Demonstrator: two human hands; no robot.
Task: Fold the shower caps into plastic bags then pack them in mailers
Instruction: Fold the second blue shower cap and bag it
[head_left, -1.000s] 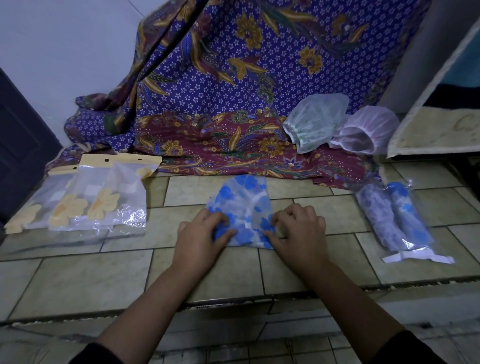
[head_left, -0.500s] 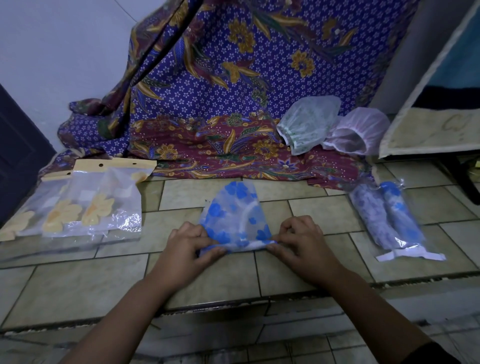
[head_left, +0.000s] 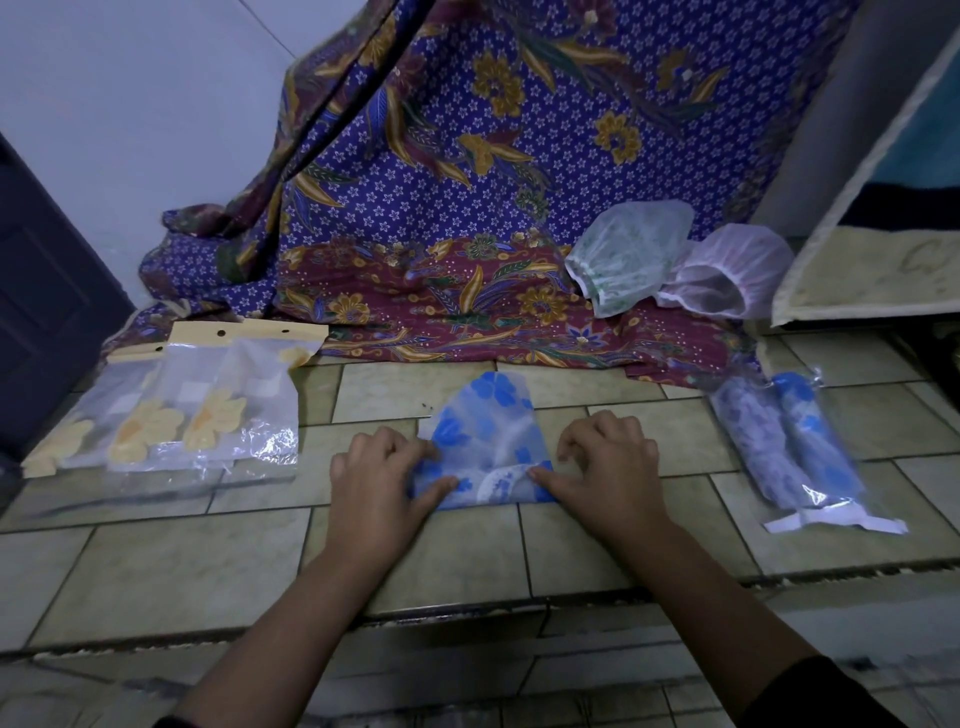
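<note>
I hold the blue shower cap (head_left: 483, 431) flat on the tiled floor (head_left: 156, 561), near the middle of its front edge. My left hand (head_left: 382, 483) pinches the cap's bottom left corner, and my right hand (head_left: 608, 467) pinches its bottom right corner. The empty plastic bags (head_left: 208, 410) with yellow flowers lie by the left edge. Two packed bags (head_left: 784, 441) lie by the right edge. A green cap (head_left: 628, 254) and a pink cap (head_left: 727, 270) sit at the back on the flowery cloth (head_left: 441, 208).
</note>
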